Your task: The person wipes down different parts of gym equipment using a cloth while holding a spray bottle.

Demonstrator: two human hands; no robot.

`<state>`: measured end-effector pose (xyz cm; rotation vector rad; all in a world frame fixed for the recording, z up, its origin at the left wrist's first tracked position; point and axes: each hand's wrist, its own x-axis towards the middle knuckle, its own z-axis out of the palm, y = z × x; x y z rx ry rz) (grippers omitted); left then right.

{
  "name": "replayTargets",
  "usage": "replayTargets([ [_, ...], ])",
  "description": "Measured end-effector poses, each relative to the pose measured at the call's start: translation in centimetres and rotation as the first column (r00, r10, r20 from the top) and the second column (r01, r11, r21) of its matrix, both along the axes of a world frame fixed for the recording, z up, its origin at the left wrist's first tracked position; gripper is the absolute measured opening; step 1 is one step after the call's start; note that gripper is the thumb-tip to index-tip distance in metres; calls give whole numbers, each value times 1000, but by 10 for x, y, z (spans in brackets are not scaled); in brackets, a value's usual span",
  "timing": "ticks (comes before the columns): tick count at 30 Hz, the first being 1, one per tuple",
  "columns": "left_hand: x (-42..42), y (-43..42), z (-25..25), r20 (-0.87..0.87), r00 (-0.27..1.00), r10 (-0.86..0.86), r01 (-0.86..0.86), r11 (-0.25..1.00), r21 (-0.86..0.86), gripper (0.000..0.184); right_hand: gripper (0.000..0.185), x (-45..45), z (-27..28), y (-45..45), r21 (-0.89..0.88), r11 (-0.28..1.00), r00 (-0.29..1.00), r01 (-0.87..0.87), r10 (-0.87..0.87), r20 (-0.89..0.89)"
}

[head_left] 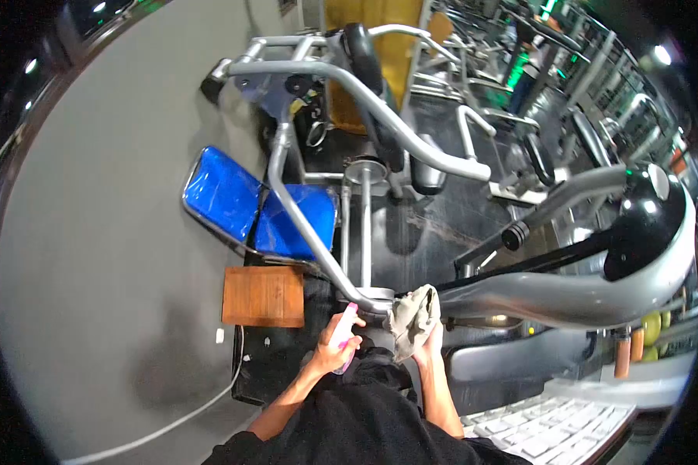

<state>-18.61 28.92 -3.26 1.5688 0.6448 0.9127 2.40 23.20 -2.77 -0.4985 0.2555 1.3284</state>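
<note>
right hand (430,347) clasps a bunched cloth (412,322) just beside the lower end of the silver bar (312,235), which slants leftward away; left hand (332,352) grips a spray bottle (343,331).

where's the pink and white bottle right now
In the head view, the pink and white bottle is at lower centre, held in the person's left hand, left of the crumpled beige cloth in the right hand.
</note>
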Motion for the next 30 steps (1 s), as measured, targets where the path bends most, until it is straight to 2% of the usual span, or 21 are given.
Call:
replayTargets([
  [3,-7,21,-19,6,989,-148,149,988,-52,38,35,-17,-6,-11,-26,992,992,124,-123,35],
  [4,-9,26,-24,38,983,-179,178,983,36,37,35,-24,-10,-17,-28,987,986,158,-157,59],
  [5,-7,28,-31,48,976,-212,210,977,30,37,34,-28,-13,-23,-23,981,978,190,-188,89],
  [7,-5,29,-37,163,956,-244,279,930,-241,33,40,-40,-3,-31,-52,966,965,253,-248,85],
  [10,-3,34,-45,26,936,-351,342,890,-303,27,54,-52,-1,-45,-106,938,942,329,-318,109],
  [11,-2,35,-55,-2,928,-372,353,883,-309,26,54,-55,-7,-51,-115,930,935,349,-338,106],
  [13,5,29,-71,33,941,-337,328,881,-342,24,53,-52,-27,-69,-20,940,936,341,-337,104],
  [15,9,28,-81,-55,937,-344,307,891,-335,23,48,-54,-42,-87,-64,918,915,392,-382,132],
  [17,19,26,-86,-67,932,-355,312,884,-347,25,43,-51,-49,-99,-62,888,890,455,-453,49],
  [19,27,24,-86,-178,913,-367,288,889,-356,27,41,-51,-48,-112,-34,883,882,469,-465,77],
  [21,39,19,-91,-220,893,-392,298,883,-363,29,39,-50,-49,-124,-124,842,850,525,-511,123],
  [24,58,10,-100,-400,813,-423,270,883,-383,32,42,-45,-67,-145,-166,800,817,577,-562,131],
  [26,70,3,-104,-427,791,-438,273,877,-394,30,44,-39,-82,-160,-209,786,813,582,-563,145],
  [30,89,-7,-112,-444,755,-482,276,848,-453,26,45,-29,-73,-157,-240,788,823,567,-552,134],
])
